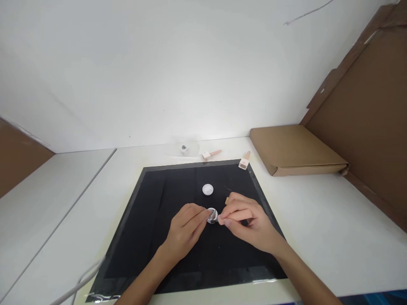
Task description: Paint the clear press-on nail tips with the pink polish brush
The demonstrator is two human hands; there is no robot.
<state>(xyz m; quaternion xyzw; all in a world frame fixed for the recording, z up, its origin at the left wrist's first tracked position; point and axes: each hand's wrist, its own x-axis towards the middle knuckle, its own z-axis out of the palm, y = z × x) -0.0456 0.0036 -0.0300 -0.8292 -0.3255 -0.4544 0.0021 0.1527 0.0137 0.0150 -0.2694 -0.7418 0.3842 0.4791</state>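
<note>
Pink handle (240,215) crosswise, tip leftward

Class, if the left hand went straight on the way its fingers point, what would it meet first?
The left hand would first meet the small round white-and-silver piece, which its fingertips seem to touch; just beyond is the right hand. Depth is unclear here.

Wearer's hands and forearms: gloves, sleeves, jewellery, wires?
Left hand and right hand are both ungloved. Forearms are bare as far as the view goes, with no sleeve, watch or bracelet showing. No rings or markings I can make out, no cables attached.
</note>
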